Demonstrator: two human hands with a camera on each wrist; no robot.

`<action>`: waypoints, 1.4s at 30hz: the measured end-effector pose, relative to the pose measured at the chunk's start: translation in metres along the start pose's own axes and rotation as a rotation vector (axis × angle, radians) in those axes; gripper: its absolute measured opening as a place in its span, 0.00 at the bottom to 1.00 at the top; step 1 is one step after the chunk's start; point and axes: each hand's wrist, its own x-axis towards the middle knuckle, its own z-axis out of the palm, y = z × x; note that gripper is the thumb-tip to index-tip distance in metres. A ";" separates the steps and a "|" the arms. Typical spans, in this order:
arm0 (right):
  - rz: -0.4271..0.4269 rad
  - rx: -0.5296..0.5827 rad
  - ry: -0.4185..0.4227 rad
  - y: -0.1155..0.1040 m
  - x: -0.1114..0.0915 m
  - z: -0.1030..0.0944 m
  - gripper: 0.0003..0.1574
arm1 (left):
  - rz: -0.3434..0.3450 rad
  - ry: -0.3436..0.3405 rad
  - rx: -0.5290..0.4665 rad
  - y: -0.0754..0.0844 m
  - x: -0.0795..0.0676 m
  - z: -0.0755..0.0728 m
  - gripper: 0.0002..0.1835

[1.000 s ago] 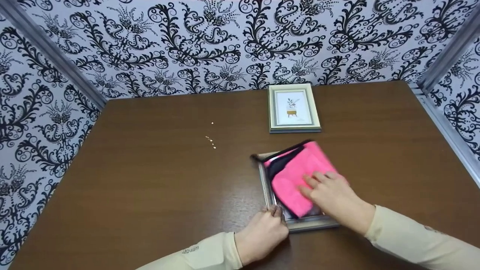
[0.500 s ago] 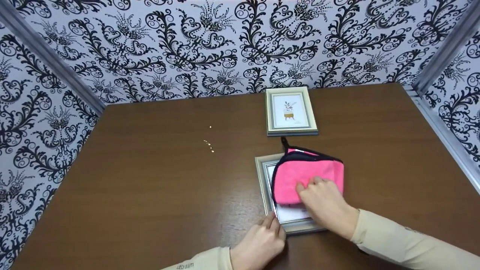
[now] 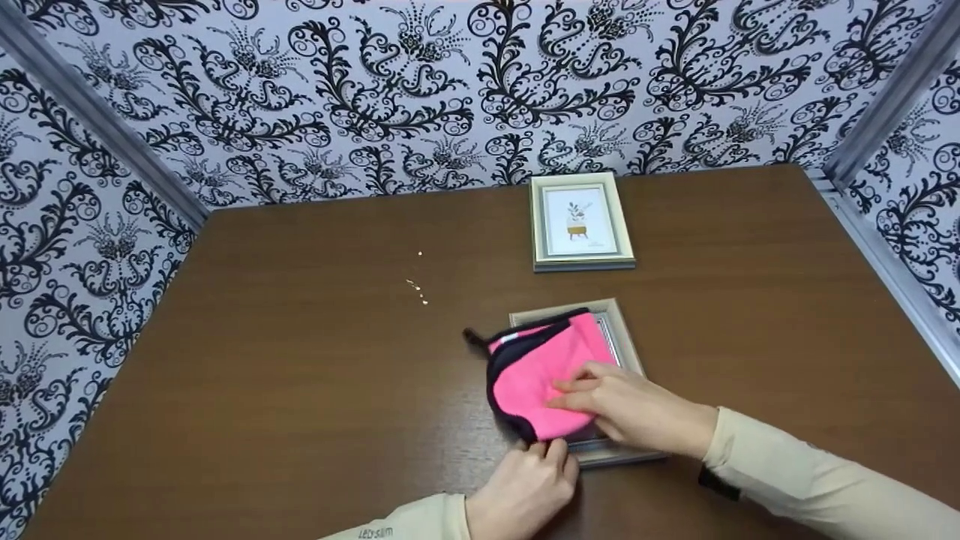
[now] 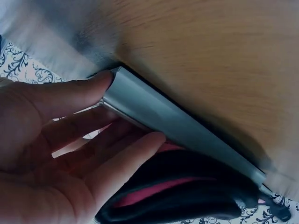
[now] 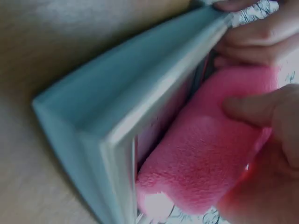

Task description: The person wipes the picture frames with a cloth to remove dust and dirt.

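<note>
A pink plush cleaning cloth [image 3: 536, 382] with black edging and a hanging loop lies over a light-coloured picture frame [image 3: 625, 334], covering most of its picture. My right hand [image 3: 637, 409] holds the cloth against the frame's front; in the right wrist view its thumb presses into the pink pile [image 5: 201, 140]. At the frame's near left corner, my left hand [image 3: 525, 484] grips the edge. The left wrist view shows the thumb at the corner of the frame's grey-blue side [image 4: 154, 107] and the other fingers towards its front, beside the cloth's black edging [image 4: 187, 177].
Behind, near the wall, a second picture frame [image 3: 583, 221] lies face up with a potted-plant print. Small pale flecks [image 3: 418, 289] mark the brown table [image 3: 300, 360] left of the frames. Patterned walls [image 3: 405, 97] enclose the back and sides.
The cloth has swept and turned over the frame, first upright to the right, now leftward past the frame's left edge, with my right hand moving along. My left hand stays at the corner.
</note>
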 end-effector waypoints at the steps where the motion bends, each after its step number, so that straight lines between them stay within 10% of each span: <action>1: -0.011 0.014 -0.025 0.002 -0.001 -0.002 0.34 | -0.002 0.004 0.003 0.001 0.000 0.000 0.04; 10: 0.008 -0.209 -0.182 0.007 -0.021 -0.020 0.34 | -0.017 -0.013 -0.026 0.002 0.001 0.000 0.01; 20: 0.188 -0.618 -0.100 -0.024 -0.046 -0.016 0.18 | -0.035 -0.059 -0.049 -0.003 0.003 -0.002 0.01; 27: 0.194 -0.584 -0.098 -0.028 -0.047 -0.014 0.25 | -0.045 -0.217 -0.481 -0.037 0.021 0.001 0.10; 31: 0.210 -0.548 -0.118 -0.027 -0.046 -0.013 0.29 | -0.170 -0.296 -0.651 -0.073 0.036 0.017 0.09; 37: 0.205 -0.526 -0.129 -0.027 -0.044 -0.011 0.30 | -0.432 -0.279 -0.470 -0.120 0.046 0.055 0.03; 42: 0.193 -0.529 -0.128 -0.026 -0.043 -0.009 0.31 | -0.559 -0.284 -0.540 -0.137 0.054 0.076 0.03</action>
